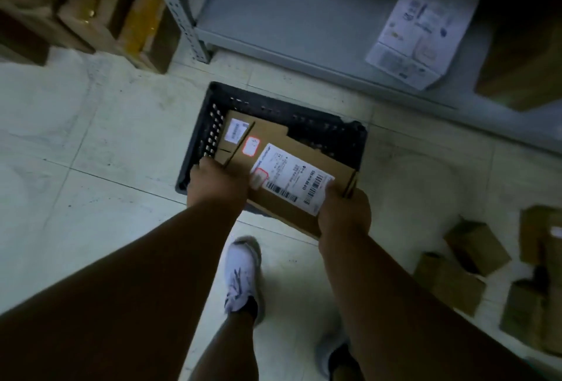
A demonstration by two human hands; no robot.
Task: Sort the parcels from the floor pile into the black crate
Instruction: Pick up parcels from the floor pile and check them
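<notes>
A flat brown cardboard parcel (307, 164) with a white shipping label is held over the black crate (334, 134) on the floor. My left hand (217, 186) grips its near left edge and my right hand (345, 213) grips its near right corner. Inside the crate lies another brown parcel (240, 128) with a small white label, partly covered by the held one. The floor pile of brown boxes (474, 259) lies at the right.
A grey metal shelf (304, 24) stands behind the crate, with a white printed box (422, 27) on it. Brown boxes (100, 12) fill the shelf at the upper left. My feet in white shoes (241, 274) stand on the pale tiled floor.
</notes>
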